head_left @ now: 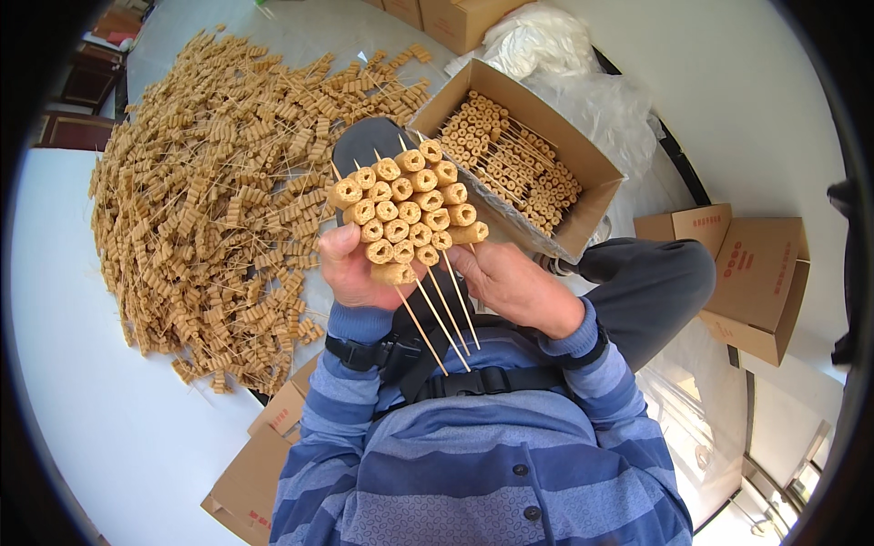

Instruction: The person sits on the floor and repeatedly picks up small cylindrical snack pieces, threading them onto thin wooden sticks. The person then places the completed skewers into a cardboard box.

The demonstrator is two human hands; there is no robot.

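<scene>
In front of my chest I hold a bundle of skewers (401, 211), stacked rows of hollow golden-brown rolls threaded on thin sticks. The open ends of the rolls face up, and several bare stick ends point down toward my waist. My left hand (346, 266) grips the bundle's left side, its thumb against the rolls and its other fingers mostly hidden beneath. On the right side, my right hand (521, 284) has its fingers closed at the lower right rolls, partly hidden by them. Just beyond, an open cardboard box (583, 170) contains packed rows of similar skewers (510, 159).
A large heap of loose skewers (214, 191) covers the floor at left. Open cardboard cartons (751, 273) stand at right, another carton (246, 478) at lower left, and more cartons (460, 23) at the back. Crumpled clear plastic (542, 44) lies behind the box. My bent knee (665, 278) is beside it.
</scene>
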